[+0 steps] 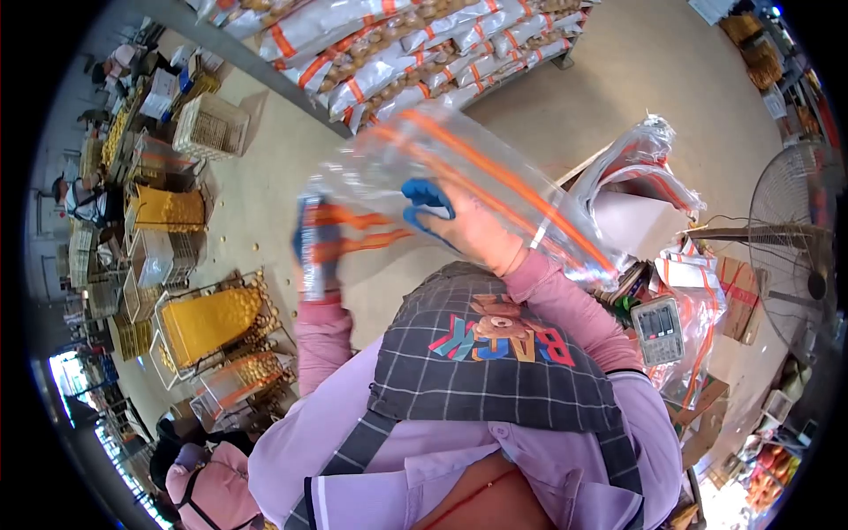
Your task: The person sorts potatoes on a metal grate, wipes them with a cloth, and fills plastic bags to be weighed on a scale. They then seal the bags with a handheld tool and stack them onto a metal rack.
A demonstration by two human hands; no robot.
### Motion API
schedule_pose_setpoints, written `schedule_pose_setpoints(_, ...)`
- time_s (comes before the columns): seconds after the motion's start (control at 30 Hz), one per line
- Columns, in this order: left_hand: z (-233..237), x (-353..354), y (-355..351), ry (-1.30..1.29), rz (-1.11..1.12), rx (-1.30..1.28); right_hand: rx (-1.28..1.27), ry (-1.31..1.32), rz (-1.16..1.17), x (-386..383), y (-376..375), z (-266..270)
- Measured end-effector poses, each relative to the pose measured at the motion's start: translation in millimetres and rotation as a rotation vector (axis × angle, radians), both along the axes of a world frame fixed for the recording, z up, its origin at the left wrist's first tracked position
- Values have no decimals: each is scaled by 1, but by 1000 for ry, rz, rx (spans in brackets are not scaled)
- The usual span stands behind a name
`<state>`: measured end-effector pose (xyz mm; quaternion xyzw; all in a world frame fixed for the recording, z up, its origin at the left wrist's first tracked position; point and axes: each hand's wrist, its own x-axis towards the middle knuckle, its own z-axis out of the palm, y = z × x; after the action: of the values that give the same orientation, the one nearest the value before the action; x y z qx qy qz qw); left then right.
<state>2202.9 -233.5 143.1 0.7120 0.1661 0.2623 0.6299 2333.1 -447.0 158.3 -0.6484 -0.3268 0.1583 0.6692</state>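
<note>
A clear plastic bag [503, 168] with orange stripes stretches across the front of my body, smeared by motion. At its left end my left hand [320, 243], in a blue glove, is closed on the bunched plastic, and part of the hand is hidden behind it. My right hand [468, 225] lies against the middle of the bag. Its blue-covered thumb and fingers curve apart, with a gap between them. To the right, a stack of similar striped bags [649, 163] drapes over a white surface [632, 221].
Filled striped sacks [415, 66] are piled on a metal rack ahead. A digital scale [658, 331] sits at my right, near a standing fan [795, 238]. Crates [210, 126] and yellow-covered carts [208, 327] line the left. A person in pink [212, 486] is at lower left.
</note>
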Motion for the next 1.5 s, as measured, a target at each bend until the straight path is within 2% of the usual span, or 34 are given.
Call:
schedule_pose_setpoints(0.03, 11, 0, 15, -106, -39, -148, -203, -184, 56, 7, -14, -5)
schedule_pose_setpoints(0.07, 56, 4, 10, -55, 56, -271, -199, -190, 47, 12, -25, -9)
schedule_pose_setpoints(0.1, 100, 5, 4, -2, 156, -393, -386, -138, 83, 13, -36, -14)
schedule_pose_setpoints(0.13, 104, 6, 10, -36, 201, -416, -572, -86, 123, 13, -44, -20)
schedule_pose_setpoints(0.17, 108, 8, 16, -70, 245, -437, -497, 7, 29, 12, -50, -31)
schedule_pose_setpoints(0.2, 93, 12, 28, -183, 234, -360, -489, 8, 38, 16, -48, -41)
schedule_pose_setpoints(0.23, 111, 42, -18, 3, 220, -6, -289, 207, -2, 23, -47, -51)
schedule_pose_setpoints(0.27, 91, 63, -44, 217, 190, 186, -92, 408, -49, 27, -49, -57)
schedule_pose_setpoints(0.3, 58, 72, -72, 264, 103, 292, 67, 722, 14, 29, -52, -17)
schedule_pose_setpoints(0.33, 22, 81, -95, 230, 17, 667, 65, 730, 0, 32, -54, -9)
schedule_pose_setpoints(0.4, 31, 101, -153, 415, -345, 306, -178, 273, -55, 41, -63, -6)
schedule_pose_setpoints(0.43, 21, 101, -163, 417, -365, 300, -237, 196, -129, 47, -70, -29)
schedule_pose_setpoints(0.5, -5, 102, -178, 196, -386, -106, -245, 356, -128, 58, -92, -22)
schedule_pose_setpoints(0.53, -4, 100, -189, 201, -390, -112, -251, 520, -103, 59, -102, -20)
schedule_pose_setpoints(0.6, 3, 96, -207, 132, -304, -773, -192, 580, -70, 58, -107, -50)
schedule_pose_setpoints(0.67, -18, 94, -205, 171, -253, -734, 154, 718, -211, 56, -105, -67)
schedule_pose_setpoints(0.73, -20, 97, -203, 454, -322, -630, 215, 779, -226, 57, -107, -67)
schedule_pose_setpoints(0.8, -19, 99, -205, 538, -394, -654, 404, 908, -337, 54, -105, -65)
schedule_pose_setpoints(0.87, -18, 106, -204, 602, -265, -790, 362, 845, -353, 56, -112, -78)
schedule_pose_setpoints(0.9, -15, 106, -206, 472, -195, -865, 126, 610, -457, 58, -118, -83)
schedule_pose_setpoints(0.93, -36, 101, -200, 387, -227, -396, -108, 370, -548, 61, -123, -85)
schedule_pose_setpoints(0.97, -36, 105, -195, 364, -150, -650, -110, 376, -549, 63, -129, -86)
schedule_pose_setpoints(1.0, -34, 108, -191, 338, -65, -901, -23, 548, -496, 67, -134, -87)
schedule_pose_setpoints(1.07, -28, 105, -189, 377, -42, -858, 158, 892, -382, 74, -141, -82)
schedule_pose_setpoints(1.13, -34, 99, -191, 573, -204, -285, 56, 992, -283, 69, -142, -80)
schedule_pose_setpoints(1.17, -42, 98, -199, 647, -173, -49, 13, 919, -180, 64, -138, -80)
schedule_pose_setpoints(1.2, -57, 99, -208, 582, -202, -4, -29, 838, -76, 62, -133, -78)
schedule_pose_setpoints(1.23, -50, 102, -218, 586, -242, 45, -411, 412, -126, 63, -129, -56)
schedule_pose_setpoints(1.27, -43, 105, -224, 590, -281, 95, -525, 258, -195, 62, -126, -59)
schedule_pose_setpoints(1.3, -48, 104, -223, 596, -284, 95, -452, 276, -204, 62, -129, -66)
schedule_pose_setpoints(1.37, -45, 107, -219, 706, -283, -553, -379, 298, -210, 62, -136, -83)
schedule_pose_setpoints(1.4, -40, 105, -217, 689, -248, -781, -124, 645, -142, 62, -141, -91)
schedule_pose_setpoints(1.43, -55, 102, -218, 515, -118, -744, 142, 983, -67, 63, -147, -97)
schedule_pose_setpoints(1.5, -67, 102, -199, 287, -11, -1041, 126, 999, -157, 63, -163, -108)
